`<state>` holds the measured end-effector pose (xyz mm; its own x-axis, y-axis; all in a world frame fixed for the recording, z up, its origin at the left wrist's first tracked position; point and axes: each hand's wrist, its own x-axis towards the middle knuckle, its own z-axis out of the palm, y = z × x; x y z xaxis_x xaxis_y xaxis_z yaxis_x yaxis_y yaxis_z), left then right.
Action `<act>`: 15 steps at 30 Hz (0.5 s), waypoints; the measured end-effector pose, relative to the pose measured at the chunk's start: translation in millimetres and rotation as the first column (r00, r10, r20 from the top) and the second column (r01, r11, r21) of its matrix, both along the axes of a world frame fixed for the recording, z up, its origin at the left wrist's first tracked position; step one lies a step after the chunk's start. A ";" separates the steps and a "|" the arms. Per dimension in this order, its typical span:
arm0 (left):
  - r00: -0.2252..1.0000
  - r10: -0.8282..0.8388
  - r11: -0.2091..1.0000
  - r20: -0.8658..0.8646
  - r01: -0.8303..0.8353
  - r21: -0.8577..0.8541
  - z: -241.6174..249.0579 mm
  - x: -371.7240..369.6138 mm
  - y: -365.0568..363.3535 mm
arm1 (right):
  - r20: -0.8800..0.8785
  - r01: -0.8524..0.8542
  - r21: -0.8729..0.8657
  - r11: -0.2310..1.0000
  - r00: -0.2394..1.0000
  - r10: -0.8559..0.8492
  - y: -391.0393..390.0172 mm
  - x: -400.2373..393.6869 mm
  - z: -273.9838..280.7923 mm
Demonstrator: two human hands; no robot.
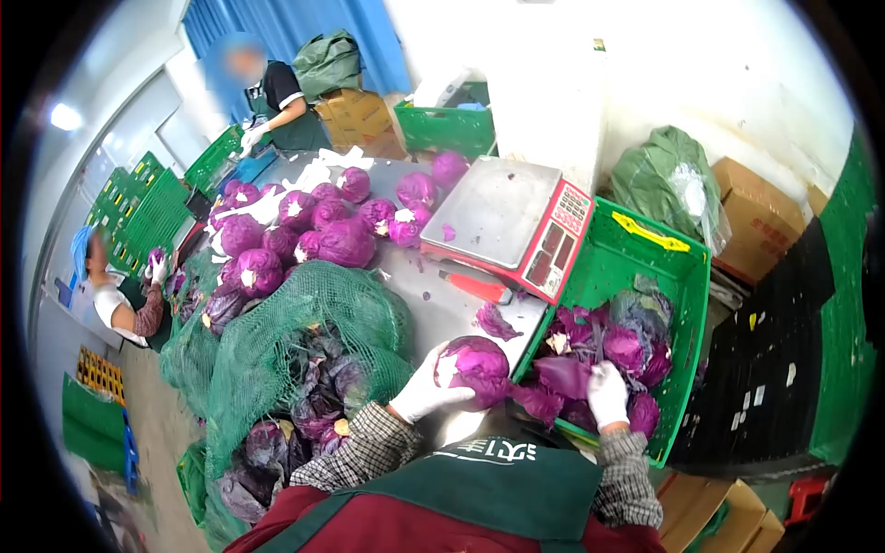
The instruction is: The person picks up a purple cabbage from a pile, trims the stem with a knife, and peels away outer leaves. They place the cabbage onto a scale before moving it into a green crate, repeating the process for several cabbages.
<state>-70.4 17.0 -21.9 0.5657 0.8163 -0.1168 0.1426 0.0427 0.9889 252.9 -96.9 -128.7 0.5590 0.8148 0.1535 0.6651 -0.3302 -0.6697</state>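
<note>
A purple cabbage (479, 370) rests in my left hand (430, 394), whose gloved fingers and thumb wrap its left side and underside. My right hand (607, 396), also in a white glove, is over the near part of the green crate (690, 369). Its fingers are drawn together at the edge of a loose purple cabbage leaf (560, 376). Trimmed leaves and several purple pieces fill the crate around it. A torn leaf (498, 321) lies on the metal table (406, 286) beyond the held cabbage. Close to it is a red-handled knife (476, 287).
A red-edged weighing scale (502, 207) stands beside the crate. Several cabbages (346, 242) are piled at the table's far left. A green mesh sack (277, 323) of darker cabbages sits at my left. Two people work farther off, one at the back (281, 111), one at left (124, 300).
</note>
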 end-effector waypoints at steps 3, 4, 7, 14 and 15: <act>0.998 0.007 0.996 -0.068 -0.001 0.095 6.0 10.9 5.2 | 0.142 -0.146 0.151 0.978 0.982 0.125 -11.8 15.7 0.7; 0.994 -0.009 0.988 -0.113 0.027 0.151 7.7 17.8 4.7 | 0.064 -0.137 0.148 0.980 0.990 0.128 -5.6 -2.9 42.3; 0.890 -0.035 0.834 -0.454 0.276 0.478 30.7 44.4 -5.8 | -0.234 -0.324 0.293 0.900 0.888 0.396 14.2 -46.9 96.8; 0.783 0.022 0.639 -0.622 0.467 0.611 29.3 58.8 -37.2 | -0.115 -0.681 0.241 0.691 0.687 0.717 29.3 -54.6 125.4; 0.766 0.019 0.638 -0.643 0.486 0.598 28.1 58.6 -37.6 | 0.053 -0.694 0.207 0.689 0.712 0.700 27.9 -53.9 126.0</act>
